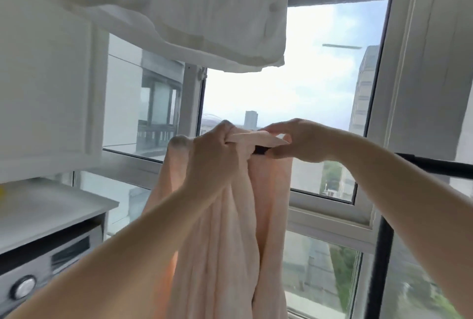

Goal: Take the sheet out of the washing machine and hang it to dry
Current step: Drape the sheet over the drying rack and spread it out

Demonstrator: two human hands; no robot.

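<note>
The sheet (225,229) hangs down in the middle, draped over a rail (435,166) that runs off to the right, in front of the window (294,88). The left hand (212,157) grips its bunched top; the right hand (294,139), just to the right, pinches its upper edge above the rail. The washing machine (46,267) stands at lower left. Another cloth (166,6) hangs overhead.
</note>
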